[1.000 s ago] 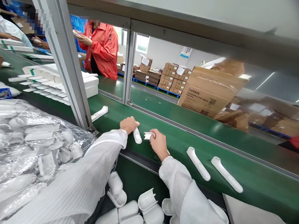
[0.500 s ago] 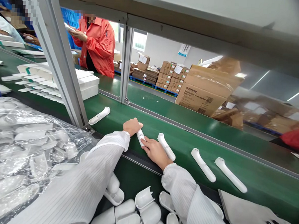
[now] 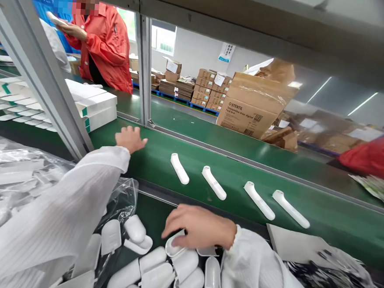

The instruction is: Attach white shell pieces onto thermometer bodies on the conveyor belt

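My left hand (image 3: pixel 129 138) is stretched over the green conveyor belt (image 3: pixel 159 146), thumb held away from the fingers. Nothing shows in its grip, though what lies under the palm is hidden. Low over a heap of white plastic caps (image 3: pixel 151 277), my right hand (image 3: pixel 199 227) has its fingers apart; the thumb overlaps one hollow cap (image 3: pixel 172 248), and I cannot tell whether it touches. Several white, bent-headed handheld devices, like thermometers, lie slanted on the belt. The leftmost device (image 3: pixel 179 168) is between my two hands, untouched.
Stacked white boxes (image 3: pixel 99 109) stand behind a slanted metal post (image 3: pixel 49 68). A clear plastic bag (image 3: pixel 9 170) of white parts is at left. Grey pouches (image 3: pixel 297 239) with black cords lie at right. Across the belt are a person in red (image 3: pixel 110 46) and an open carton (image 3: pixel 243 106).
Both hands have let go of the device, which lies on the belt. My left hand has moved left, my right hand down to the caps. The view has shifted right.
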`<state>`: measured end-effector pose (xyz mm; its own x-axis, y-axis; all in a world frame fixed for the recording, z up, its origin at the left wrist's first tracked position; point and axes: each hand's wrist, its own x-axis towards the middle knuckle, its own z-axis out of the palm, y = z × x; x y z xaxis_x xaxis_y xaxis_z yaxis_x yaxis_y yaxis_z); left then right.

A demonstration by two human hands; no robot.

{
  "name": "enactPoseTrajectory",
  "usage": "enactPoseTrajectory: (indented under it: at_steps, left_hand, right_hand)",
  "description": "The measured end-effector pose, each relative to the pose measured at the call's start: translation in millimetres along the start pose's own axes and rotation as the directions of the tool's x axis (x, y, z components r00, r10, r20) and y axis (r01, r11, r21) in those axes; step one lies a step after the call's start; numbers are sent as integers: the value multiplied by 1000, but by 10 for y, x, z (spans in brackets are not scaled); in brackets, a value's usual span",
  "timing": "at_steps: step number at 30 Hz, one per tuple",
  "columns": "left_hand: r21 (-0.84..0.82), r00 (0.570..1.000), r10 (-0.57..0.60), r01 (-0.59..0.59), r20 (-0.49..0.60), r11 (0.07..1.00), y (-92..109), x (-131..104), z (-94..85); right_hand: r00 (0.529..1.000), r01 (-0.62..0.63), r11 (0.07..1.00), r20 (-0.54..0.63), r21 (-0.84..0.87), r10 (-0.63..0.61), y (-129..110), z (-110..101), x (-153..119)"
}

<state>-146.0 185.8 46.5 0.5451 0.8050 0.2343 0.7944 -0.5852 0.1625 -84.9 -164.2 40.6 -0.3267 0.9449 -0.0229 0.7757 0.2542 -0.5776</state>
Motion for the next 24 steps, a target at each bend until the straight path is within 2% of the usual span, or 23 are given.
enactPoseTrajectory:
  at_steps: [2, 5, 8, 10, 13, 15, 18, 20, 22, 24]
  left_hand:
    - [-61, 999, 12, -10, 31, 998, -201, 39, 33]
    - [-104, 993, 80, -71, 86, 992, -283, 61, 99]
    - [-65, 995, 25, -19, 95, 998, -128, 48, 97]
    - [-46, 994, 13, -8, 106, 999, 44, 24, 91]
    - [-17, 977, 4, 0, 214, 1000, 283, -24, 168]
    - [-8, 956, -26, 30, 293, 1000, 384, -67, 278]
    - [-32, 953, -45, 57, 300, 998, 455, -141, 444]
    - [-43, 956, -49, 64, 288, 997, 482, -181, 509]
    - [-49, 956, -46, 63, 289, 997, 515, -209, 537]
    - [-63, 957, -44, 65, 287, 996, 556, -229, 548]
  right_hand:
    - [994, -49, 997, 90, -56, 54, -75, 113, -31]
    - [988, -131, 988, 75, -79, 137, -41, 145, -18]
    - [980, -188, 979, -51, 73, 192, 81, 0, 10]
    - [956, -184, 966, -197, 180, 219, 205, -111, 66]
    - [857, -212, 948, -420, 239, 298, 449, -188, 260]
    - [779, -302, 901, -465, 310, 421, 619, -176, 446]
    - [670, -410, 820, -478, 398, 567, 831, -134, 729]
    - [613, -419, 833, -564, 362, 553, 924, -118, 887]
    - [577, -411, 877, -674, 247, 460, 972, -103, 1000]
    - [591, -415, 904, -726, 100, 351, 973, -75, 1053]
